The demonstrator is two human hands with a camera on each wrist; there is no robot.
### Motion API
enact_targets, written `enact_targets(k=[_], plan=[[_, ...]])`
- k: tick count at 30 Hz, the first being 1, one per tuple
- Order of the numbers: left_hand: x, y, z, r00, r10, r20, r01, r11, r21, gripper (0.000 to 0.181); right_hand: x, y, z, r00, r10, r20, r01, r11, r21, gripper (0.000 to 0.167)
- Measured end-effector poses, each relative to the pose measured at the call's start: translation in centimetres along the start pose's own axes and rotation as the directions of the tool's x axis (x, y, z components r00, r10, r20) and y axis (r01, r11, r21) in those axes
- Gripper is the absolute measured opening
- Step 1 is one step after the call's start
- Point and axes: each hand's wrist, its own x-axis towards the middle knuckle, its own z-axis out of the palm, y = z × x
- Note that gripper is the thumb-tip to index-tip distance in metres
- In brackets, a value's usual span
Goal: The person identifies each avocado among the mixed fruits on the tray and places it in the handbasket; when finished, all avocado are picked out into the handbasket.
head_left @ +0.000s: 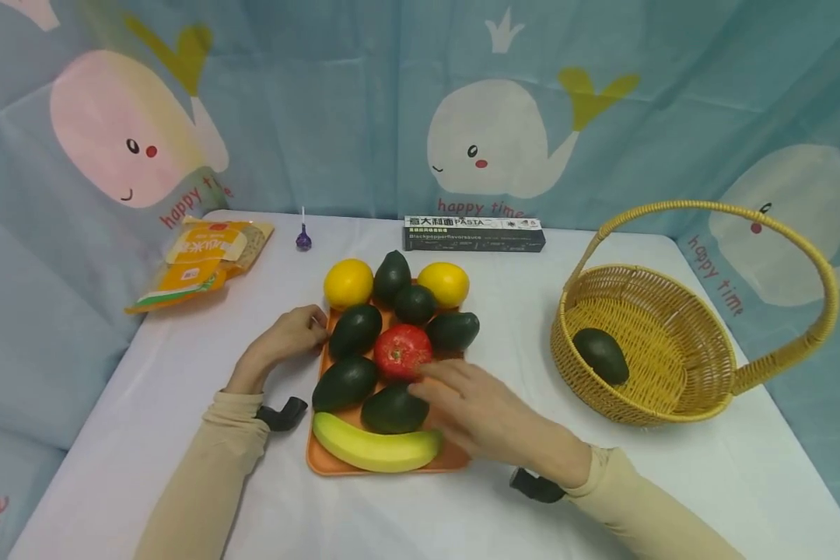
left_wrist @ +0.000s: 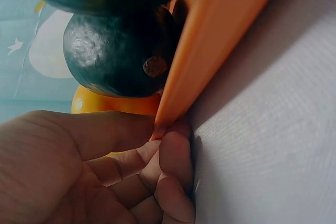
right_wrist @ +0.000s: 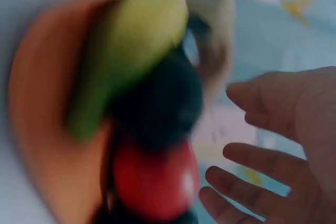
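Orange, the tray lies on the white tabletop, its rim pinched at nine o'clock by the left hand; in the left wrist view the thumb sits over the edge and the other fingers curl together beneath it. The right hand, blurred in its own wrist view, hangs over the tray's four o'clock side, fingers and thumb spread apart; whether a fingertip touches the fruit, I cannot tell. A red pomegranate sits mid-tray. Around it are six dark green avocados, two at twelve o'clock and one each at two, six, eight and ten; yellow lemons stand at eleven and one, and a banana curves along the six o'clock end. Well off at three o'clock is a woven basket, handle raised, with another avocado at nine o'clock inside. Beyond the tray, a pasta box lies at one o'clock, a purple lollipop at half past ten, and an orange bag at ten.
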Motion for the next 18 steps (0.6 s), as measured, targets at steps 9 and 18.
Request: enact_targets(k=[9, 18], plan=[[0.0, -0.1, 0.3, 1.0, 0.002, -0.012, -0.002, 1.0, 0.02, 0.023, 2.3, -2.3, 2.6, 0.976, -0.025, 0.218, 0.052, 0.992, -0.117, 0.048], [0.0, -0.1, 0.2, 0.999, 0.018, -0.03, -0.017, 0.999, 0.032, 0.022, 2.2, -1.9, 2.7, 0.981, 0.117, 0.156, -0.092, 0.983, -0.161, 0.057]])
